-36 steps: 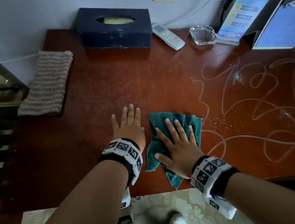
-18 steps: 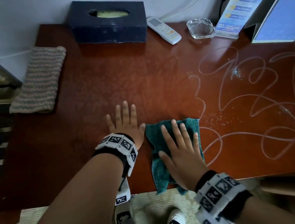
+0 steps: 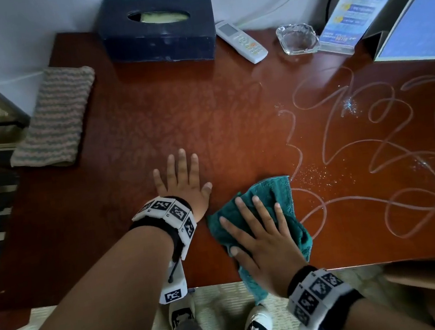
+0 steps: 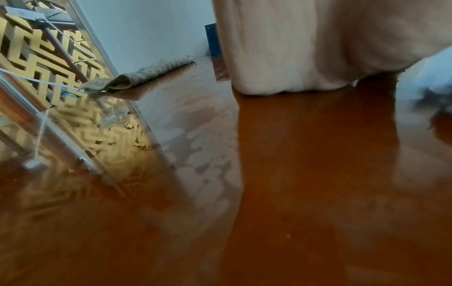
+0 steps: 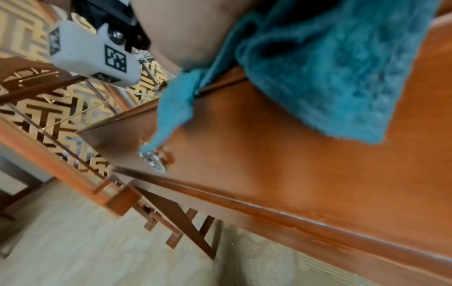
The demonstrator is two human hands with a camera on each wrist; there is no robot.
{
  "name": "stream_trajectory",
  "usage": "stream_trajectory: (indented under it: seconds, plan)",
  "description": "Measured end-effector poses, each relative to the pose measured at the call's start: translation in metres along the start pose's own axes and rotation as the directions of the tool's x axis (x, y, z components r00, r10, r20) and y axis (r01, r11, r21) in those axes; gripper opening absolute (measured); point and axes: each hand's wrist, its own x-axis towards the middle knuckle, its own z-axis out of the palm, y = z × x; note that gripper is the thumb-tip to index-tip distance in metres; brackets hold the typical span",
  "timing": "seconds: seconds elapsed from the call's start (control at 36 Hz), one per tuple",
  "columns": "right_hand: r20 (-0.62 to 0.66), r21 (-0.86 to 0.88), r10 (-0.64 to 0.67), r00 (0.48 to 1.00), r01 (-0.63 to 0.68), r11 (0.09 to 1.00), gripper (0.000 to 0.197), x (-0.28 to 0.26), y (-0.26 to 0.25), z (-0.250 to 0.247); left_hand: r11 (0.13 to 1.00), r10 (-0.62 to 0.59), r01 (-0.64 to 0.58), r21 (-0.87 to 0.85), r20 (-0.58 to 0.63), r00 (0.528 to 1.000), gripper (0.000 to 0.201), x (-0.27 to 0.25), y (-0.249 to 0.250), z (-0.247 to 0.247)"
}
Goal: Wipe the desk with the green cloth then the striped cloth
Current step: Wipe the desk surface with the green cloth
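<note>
At the far left of the tabletop [image 3: 132, 126], I saw the striped cloth [image 3: 56, 117] lying folded against the wall edge, well apart from both hands; the left wrist view caught it too [image 4: 144, 77], low and rumpled beside the wall. My left hand [image 3: 182, 181] lay flat on the bare wood, fingers straight and spread, palm down, holding nothing. From the left wrist camera the underside of that hand [image 4: 318, 44] pressed straight onto the glossy surface.

Just to its right sat the green cloth [image 3: 269, 202], bunched near the front edge, with one tail hanging over the rim toward the floor. My right hand [image 3: 263, 239] rested on top of it, fingers extended and slightly fanned, pressing the fabric down rather than curling round it; the grip was open and flat. In the right wrist view the green cloth [image 5: 330, 73] filled the upper part, draping over the tabletop edge.

Further right, pale looping smears [image 3: 376, 148] and scattered specks covered the wood, starting just beside the cloth. Along the back wall stood a dark tissue box [image 3: 158, 30], a white remote [image 3: 242, 41], a glass ashtray [image 3: 296, 39] and a blue leaflet stand [image 3: 351, 14].
</note>
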Motion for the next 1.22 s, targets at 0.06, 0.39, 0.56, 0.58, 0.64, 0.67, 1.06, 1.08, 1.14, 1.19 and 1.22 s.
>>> stream_trajectory:
  seconds: [0.06, 0.39, 0.56, 0.58, 0.64, 0.67, 1.06, 1.08, 1.14, 1.19, 1.22]
  plan:
    - [0.037, -0.036, -0.095, 0.995, 0.096, 0.995, 0.05, -0.005, 0.015, -0.001, 1.0, -0.004, 0.004, -0.001, 0.015, 1.0, 0.064, 0.0, 0.0, -0.001]
    - [0.038, 0.06, -0.097, 0.995, 0.095, 0.994, 0.057, -0.023, 0.058, -0.022, 1.0, -0.002, 0.003, -0.007, 0.055, 0.999, 0.063, 0.0, -0.001, -0.006]
    - [-0.012, 0.231, 0.248, 0.969, -0.239, 0.943, 0.065, -0.03, 0.044, -0.019, 1.0, -0.029, 0.03, -0.002, 0.06, 0.998, 0.063, 0.0, 0.001, -0.006]
    - [0.006, 0.211, 0.259, 0.966, -0.254, 0.944, 0.064, -0.03, 0.045, -0.015, 0.999, -0.034, 0.034, -0.004, 0.058, 0.998, 0.062, 0.0, 0.001, -0.006]
    - [0.019, 0.171, 0.239, 0.971, -0.238, 0.956, 0.059, -0.03, 0.048, -0.005, 0.999, -0.044, 0.045, -0.003, 0.054, 0.998, 0.062, 0.0, 0.002, -0.006]
    - [0.017, 0.164, 0.228, 0.974, -0.228, 0.96, 0.057, -0.03, 0.049, -0.002, 0.999, -0.05, 0.05, 0.0, 0.053, 0.997, 0.061, -0.001, 0.003, -0.006]
    - [0.149, 0.059, 0.042, 0.988, -0.052, 0.997, 0.059, -0.02, 0.073, -0.011, 0.998, -0.061, 0.063, -0.012, 0.089, 0.994, 0.06, 0.0, 0.004, -0.008]
    - [0.143, 0.053, 0.033, 0.989, -0.041, 0.998, 0.06, -0.018, 0.075, -0.011, 0.998, -0.058, 0.059, -0.009, 0.086, 0.995, 0.06, 0.0, 0.004, -0.009]
    - [0.126, 0.018, 0.022, 0.992, -0.025, 1.0, 0.06, -0.017, 0.077, -0.01, 0.998, -0.054, 0.056, -0.012, 0.081, 0.995, 0.06, 0.001, 0.003, -0.009]
    - [0.185, -0.005, 0.049, 0.982, -0.049, 0.999, 0.06, -0.015, 0.077, -0.014, 0.998, -0.055, 0.055, -0.007, 0.08, 0.995, 0.06, 0.002, 0.004, -0.009]
    - [0.178, -0.019, 0.048, 0.983, -0.045, 0.999, 0.06, -0.014, 0.078, -0.015, 0.998, -0.055, 0.056, -0.003, 0.082, 0.995, 0.06, 0.002, 0.004, -0.009]
